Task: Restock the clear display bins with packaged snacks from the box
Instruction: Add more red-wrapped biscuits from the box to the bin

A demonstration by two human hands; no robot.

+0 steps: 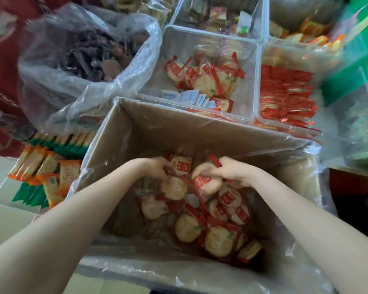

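Note:
A cardboard box [179, 132] lined with clear plastic stands in front of me, holding several round cracker packets [218, 240] with red wrapper ends. Both my arms reach down into it. My left hand [157, 166] grips packets near the back of the pile. My right hand [234, 171] is curled round a packet [206, 183] lifted slightly above the heap. Just beyond the box sits a clear display bin [174, 39] partly filled with the same red-ended crackers [206, 79] and a few small white-blue sachets [185, 96].
To the right another clear bin [263, 52] holds red flat packets. More bins stand behind. A large plastic bag of dark snacks [89, 54] sits at the left, above a bin of orange and green cracker packs [45, 172]. A green box [353, 66] leans at the right.

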